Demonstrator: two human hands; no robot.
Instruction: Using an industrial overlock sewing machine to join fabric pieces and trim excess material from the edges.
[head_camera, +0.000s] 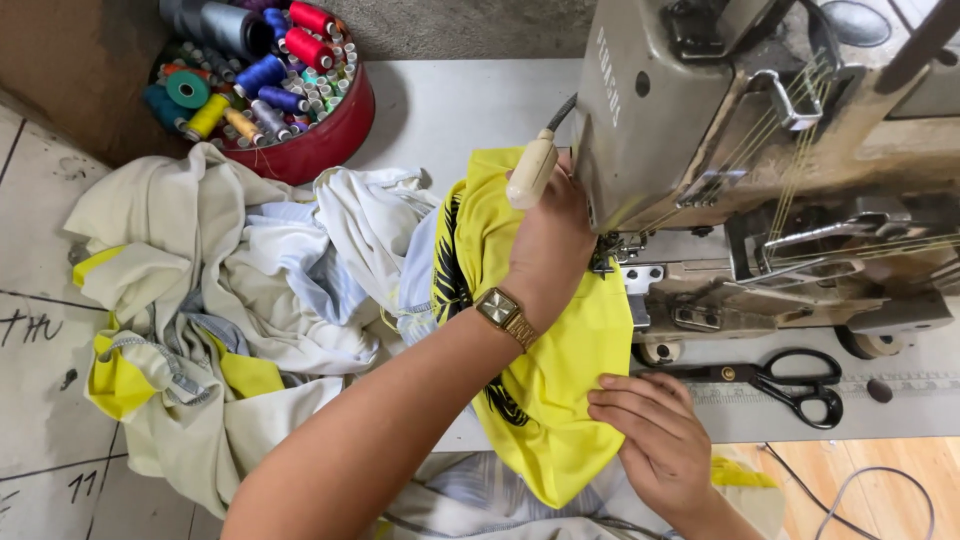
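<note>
At the far left edge of the pale grey work table (40, 250), dark handwritten marks and ruled lines sit on the bare surface. Toward the back left corner stands a round red tub (318, 143) packed with spools of thread (262, 72) in blue, red, yellow, teal and grey. In front of it a heap of cream and white fabric with yellow trim (230, 300) spreads across the table's left half. Just right of the heap lies a bright yellow garment piece with a black printed pattern (560, 370), running from under the machine's needle area down over the table's near edge. The left hand (550, 240), wearing a gold square-faced wristwatch (503, 312), reaches across and rests flat on the yellow piece right by the needle, fingers hidden against the machine, so how far it is closed cannot be told. A cream oval knob (531, 170) sits just above that hand. The right hand (655, 440) lies nearer the front edge, fingers together and pressing the yellow cloth's edge flat, not closed around it. The worn grey metal industrial sewing machine (760, 150) fills the right, yellow threads strung across it. Black-handled scissors (790, 385) lie on the table before it, near a dark cable (850, 490) at the right front corner.
</note>
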